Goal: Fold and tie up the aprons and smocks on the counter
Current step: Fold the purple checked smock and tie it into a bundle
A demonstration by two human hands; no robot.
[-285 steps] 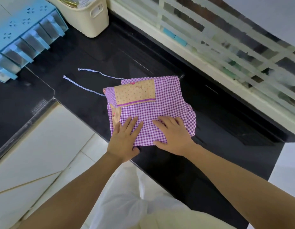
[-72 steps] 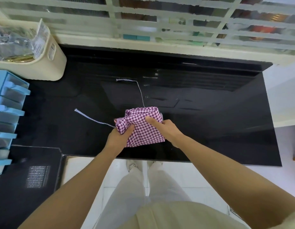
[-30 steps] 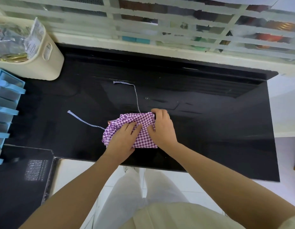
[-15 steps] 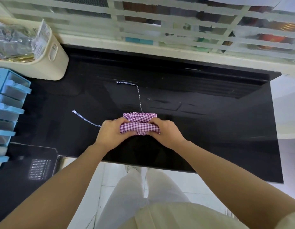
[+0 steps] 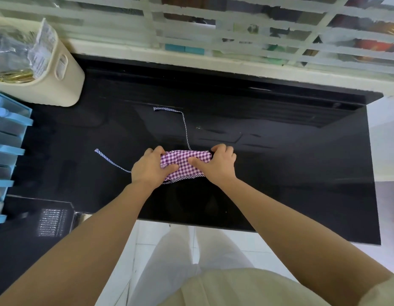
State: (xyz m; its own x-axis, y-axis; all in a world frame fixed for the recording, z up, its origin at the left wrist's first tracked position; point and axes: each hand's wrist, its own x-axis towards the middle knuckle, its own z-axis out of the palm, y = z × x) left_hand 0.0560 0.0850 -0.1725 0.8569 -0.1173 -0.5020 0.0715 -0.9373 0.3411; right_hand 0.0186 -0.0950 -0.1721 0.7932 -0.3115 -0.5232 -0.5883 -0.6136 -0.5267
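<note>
A purple-and-white checked apron lies folded into a narrow bundle on the black counter. My left hand grips its left end, fingers curled over the far edge and thumb on top. The right end is gripped the same way by my right hand. Two striped ties trail from the bundle: one tie runs away toward the window, the other tie lies out to the left.
A cream bin with plastic packets stands at the back left. A light blue rack lines the left edge. A slatted window frame runs behind the counter. The counter's front edge is close to my legs.
The apron went from a flat square to a small packet, then a tight roll. In the last half second both hands shifted outward to its ends and the roll grew longer and thinner.
</note>
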